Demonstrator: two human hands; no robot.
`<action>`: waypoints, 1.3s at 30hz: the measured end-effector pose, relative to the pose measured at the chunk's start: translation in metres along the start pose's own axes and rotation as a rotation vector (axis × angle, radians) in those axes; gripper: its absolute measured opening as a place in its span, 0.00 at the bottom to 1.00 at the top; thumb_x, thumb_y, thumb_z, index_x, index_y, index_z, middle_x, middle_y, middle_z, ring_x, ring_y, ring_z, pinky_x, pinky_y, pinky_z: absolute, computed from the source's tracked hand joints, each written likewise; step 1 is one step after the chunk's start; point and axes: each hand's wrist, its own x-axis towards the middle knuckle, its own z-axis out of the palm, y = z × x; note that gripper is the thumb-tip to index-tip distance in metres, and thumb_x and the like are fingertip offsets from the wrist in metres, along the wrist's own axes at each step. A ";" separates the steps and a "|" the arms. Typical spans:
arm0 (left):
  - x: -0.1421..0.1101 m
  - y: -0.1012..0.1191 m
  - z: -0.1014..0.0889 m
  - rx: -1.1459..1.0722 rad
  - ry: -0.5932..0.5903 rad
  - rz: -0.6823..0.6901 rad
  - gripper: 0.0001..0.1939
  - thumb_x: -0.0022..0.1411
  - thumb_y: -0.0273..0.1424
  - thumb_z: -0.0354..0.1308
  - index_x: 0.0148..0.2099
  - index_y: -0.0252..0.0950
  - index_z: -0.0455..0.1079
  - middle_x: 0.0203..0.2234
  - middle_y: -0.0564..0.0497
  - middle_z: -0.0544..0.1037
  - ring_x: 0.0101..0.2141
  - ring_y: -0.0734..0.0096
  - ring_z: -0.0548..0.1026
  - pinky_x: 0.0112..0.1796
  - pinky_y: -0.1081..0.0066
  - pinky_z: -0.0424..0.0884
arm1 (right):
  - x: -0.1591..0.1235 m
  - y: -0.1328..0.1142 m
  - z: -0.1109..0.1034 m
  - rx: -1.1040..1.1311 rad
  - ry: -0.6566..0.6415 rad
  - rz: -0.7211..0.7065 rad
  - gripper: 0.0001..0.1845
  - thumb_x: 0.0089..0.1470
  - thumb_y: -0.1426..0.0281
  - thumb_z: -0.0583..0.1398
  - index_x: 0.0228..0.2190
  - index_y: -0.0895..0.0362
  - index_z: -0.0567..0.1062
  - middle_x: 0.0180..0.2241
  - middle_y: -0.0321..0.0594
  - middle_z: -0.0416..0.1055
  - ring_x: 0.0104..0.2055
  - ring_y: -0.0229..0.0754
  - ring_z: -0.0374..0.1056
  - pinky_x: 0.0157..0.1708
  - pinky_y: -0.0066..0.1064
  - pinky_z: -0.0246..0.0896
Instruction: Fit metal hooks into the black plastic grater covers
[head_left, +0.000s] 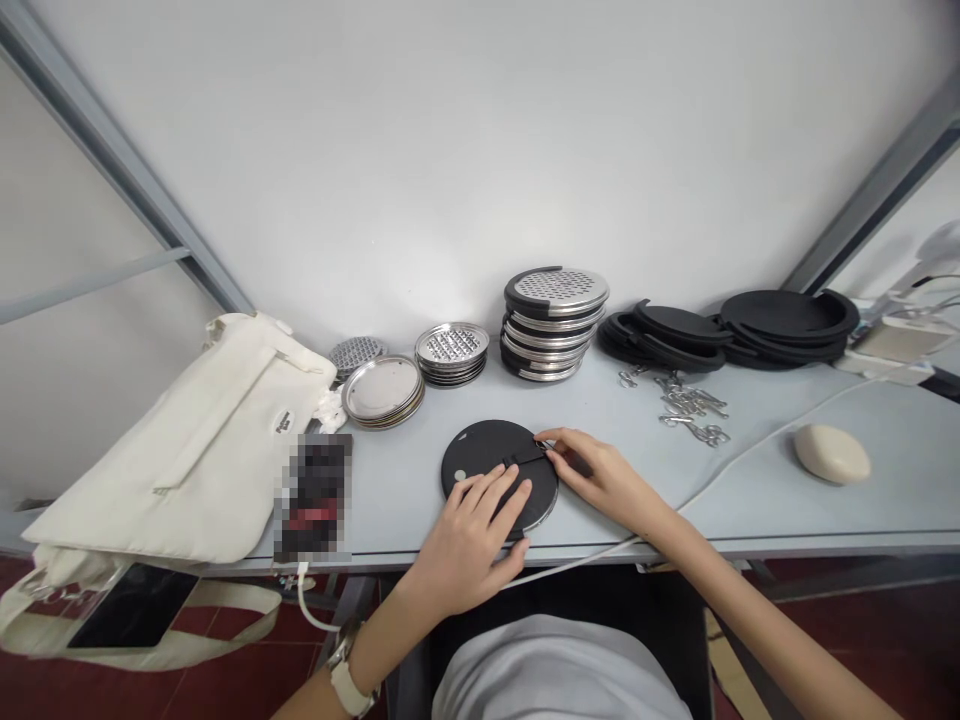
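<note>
A round black disc-shaped case [480, 450] lies on the table in front of me, with a pale round dot on its left and a thin metal rim along its lower right edge. My left hand [476, 540] rests on it, fingers spread flat over its lower part. At the disc's right edge, my right hand [592, 475] pinches a small metal clip [541, 444] between thumb and index finger. Those fingertips partly hide the clip, so its exact shape is unclear. A dark slit or strap runs across the disc toward it.
Stacked metal grater discs [451, 345], plain metal discs [381, 388] and assembled graters [559, 320] stand along the wall. Black round holders [787, 315] and loose metal clips [694, 400] lie right. A white bag [187, 450], a blurred-out phone [313, 500], a cable [720, 475] and a cream mouse-like object [831, 453] are around.
</note>
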 end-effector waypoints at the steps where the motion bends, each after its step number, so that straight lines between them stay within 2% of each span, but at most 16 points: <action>1: 0.000 0.000 0.000 0.002 0.003 0.001 0.27 0.65 0.34 0.47 0.65 0.33 0.52 0.62 0.43 0.55 0.61 0.59 0.54 0.56 0.58 0.56 | 0.000 -0.001 0.000 0.000 -0.008 0.010 0.14 0.61 0.67 0.51 0.47 0.53 0.68 0.34 0.39 0.71 0.33 0.39 0.68 0.36 0.30 0.63; 5: 0.000 0.000 0.001 0.004 0.007 0.000 0.28 0.65 0.34 0.48 0.65 0.33 0.52 0.62 0.43 0.56 0.61 0.59 0.54 0.56 0.59 0.56 | 0.000 -0.002 0.000 0.009 -0.026 0.031 0.14 0.61 0.67 0.50 0.47 0.54 0.68 0.30 0.37 0.69 0.28 0.38 0.65 0.31 0.29 0.62; 9: 0.000 0.000 0.001 -0.010 -0.010 -0.006 0.27 0.66 0.34 0.46 0.65 0.33 0.52 0.63 0.44 0.54 0.61 0.60 0.53 0.57 0.59 0.55 | 0.000 -0.002 0.000 0.013 -0.029 0.025 0.14 0.61 0.68 0.50 0.47 0.55 0.67 0.29 0.37 0.67 0.28 0.37 0.64 0.31 0.28 0.61; 14: 0.000 0.000 0.001 -0.010 -0.007 -0.003 0.27 0.66 0.35 0.46 0.65 0.33 0.52 0.63 0.44 0.54 0.61 0.59 0.53 0.57 0.58 0.55 | 0.000 -0.001 0.000 -0.002 -0.020 0.029 0.14 0.61 0.68 0.51 0.47 0.54 0.68 0.30 0.38 0.67 0.30 0.38 0.66 0.34 0.30 0.62; 22: 0.000 -0.001 0.001 -0.003 0.007 0.000 0.27 0.65 0.34 0.47 0.65 0.33 0.53 0.62 0.43 0.56 0.61 0.59 0.54 0.56 0.58 0.57 | 0.000 0.000 -0.001 -0.027 0.016 -0.030 0.13 0.61 0.69 0.51 0.46 0.53 0.68 0.34 0.40 0.69 0.39 0.43 0.65 0.42 0.35 0.61; 39: 0.000 0.000 0.001 -0.008 0.004 -0.004 0.27 0.66 0.34 0.47 0.65 0.33 0.52 0.62 0.43 0.55 0.61 0.57 0.54 0.55 0.56 0.57 | 0.002 0.000 -0.001 -0.040 0.027 -0.057 0.13 0.60 0.69 0.52 0.46 0.55 0.68 0.30 0.39 0.69 0.37 0.43 0.66 0.40 0.35 0.63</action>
